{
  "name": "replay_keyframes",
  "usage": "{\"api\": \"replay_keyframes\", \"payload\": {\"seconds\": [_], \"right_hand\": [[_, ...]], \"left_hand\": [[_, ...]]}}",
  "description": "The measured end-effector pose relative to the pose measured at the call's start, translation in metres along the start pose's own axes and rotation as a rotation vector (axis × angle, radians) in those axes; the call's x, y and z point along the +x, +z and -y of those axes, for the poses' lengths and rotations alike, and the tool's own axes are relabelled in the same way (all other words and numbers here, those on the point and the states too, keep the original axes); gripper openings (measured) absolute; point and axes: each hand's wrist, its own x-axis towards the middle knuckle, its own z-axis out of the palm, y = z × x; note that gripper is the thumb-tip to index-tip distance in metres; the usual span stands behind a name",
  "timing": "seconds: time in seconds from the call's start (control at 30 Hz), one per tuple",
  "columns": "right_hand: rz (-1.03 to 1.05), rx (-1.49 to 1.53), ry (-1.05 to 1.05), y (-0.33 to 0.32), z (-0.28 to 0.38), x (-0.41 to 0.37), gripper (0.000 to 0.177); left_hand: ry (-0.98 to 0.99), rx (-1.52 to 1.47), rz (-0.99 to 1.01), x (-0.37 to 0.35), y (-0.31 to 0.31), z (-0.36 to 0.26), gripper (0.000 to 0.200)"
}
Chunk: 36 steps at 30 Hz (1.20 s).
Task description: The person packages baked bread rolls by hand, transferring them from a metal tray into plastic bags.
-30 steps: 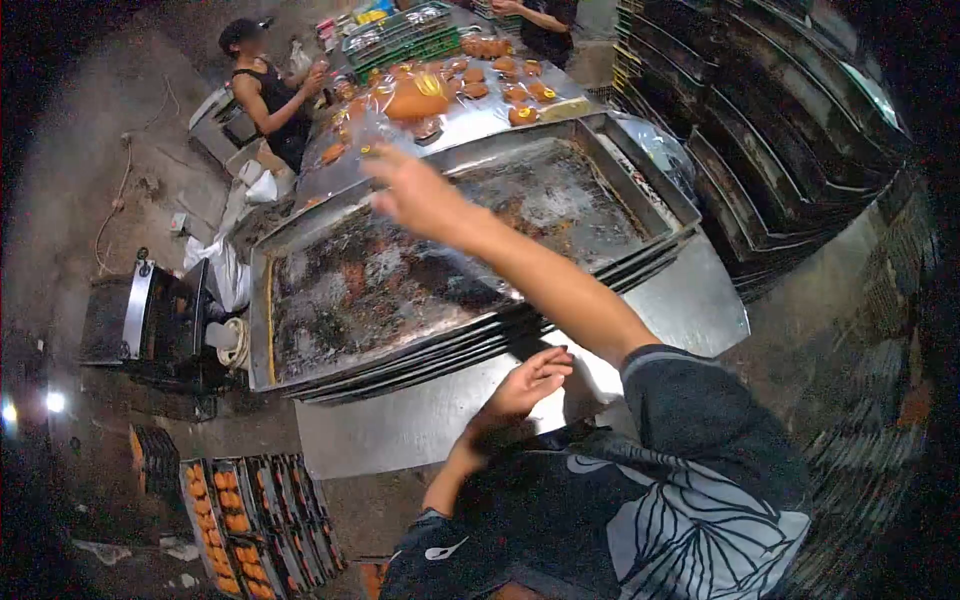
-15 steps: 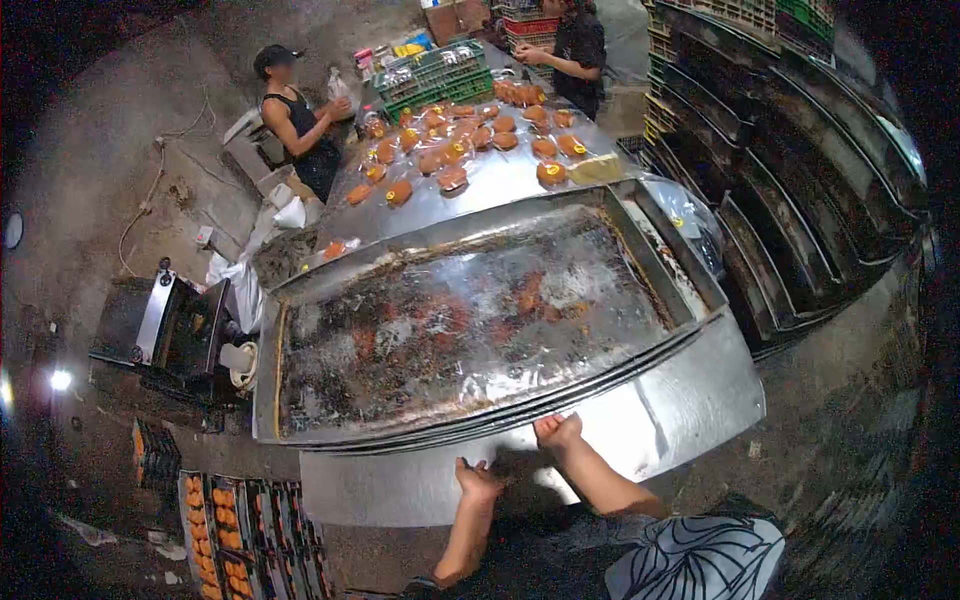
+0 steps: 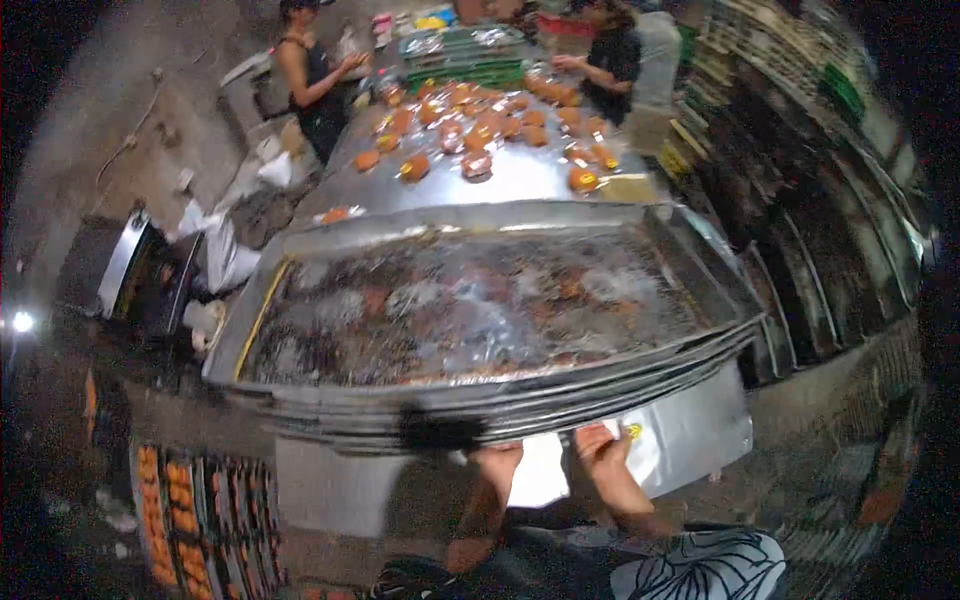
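Observation:
A stack of large, worn metal trays point(image 3: 480, 310) lies on the metal table point(image 3: 690, 425), its top tray stained and bare. My left hand point(image 3: 497, 465) is at the front edge of the stack, its fingers blurred and partly hidden under the rim. Just to the right, my right hand point(image 3: 605, 455) is raised below the same edge, palm up, fingers apart, with nothing visible in it. A small yellow mark point(image 3: 633, 431) shows beside its fingers.
Wrapped round orange-brown items point(image 3: 477, 165) cover the table's far part, before a green crate point(image 3: 465, 72). One person point(image 3: 312, 85) works at the back left, another point(image 3: 610, 60) at the back right. Dark racked trays point(image 3: 790, 220) stand right; filled trays point(image 3: 175, 510) are lower left.
The view has shifted and turned, so the trays appear more level. Both my hands now appear further right in view, still near the front edge of the stack. A yellow mark now shows by my right hand.

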Motion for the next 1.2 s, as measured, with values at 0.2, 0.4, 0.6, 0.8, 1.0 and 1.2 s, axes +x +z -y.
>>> {"api": "replay_keyframes", "payload": {"seconds": [0.2, 0.4, 0.6, 0.8, 1.0, 1.2], "right_hand": [[0.231, -0.122, -0.009, 0.001, -0.018, 0.098, 0.046], [0.284, -0.173, 0.032, 0.050, -0.028, 0.115, 0.046], [0.335, -0.222, 0.040, 0.075, -0.033, 0.126, 0.046], [0.416, -0.289, 0.048, 0.105, -0.034, 0.129, 0.046], [0.560, -0.360, -0.020, 0.153, -0.031, 0.112, 0.046], [0.808, -0.375, -0.269, 0.177, -0.038, 0.064, 0.046]], "left_hand": [[0.180, 0.021, -0.127, -0.119, -0.019, 0.000, 0.066], [0.684, 0.817, -0.081, -0.174, 0.188, 0.016, 0.061], [1.388, 2.678, 0.491, -0.120, 0.254, 0.040, 0.033], [1.579, 2.597, 0.689, -0.096, 0.236, 0.027, 0.014], [1.680, 2.459, 0.796, -0.105, 0.244, 0.023, 0.010], [1.543, 2.481, 1.189, -0.127, 0.229, 0.014, 0.019]]}}
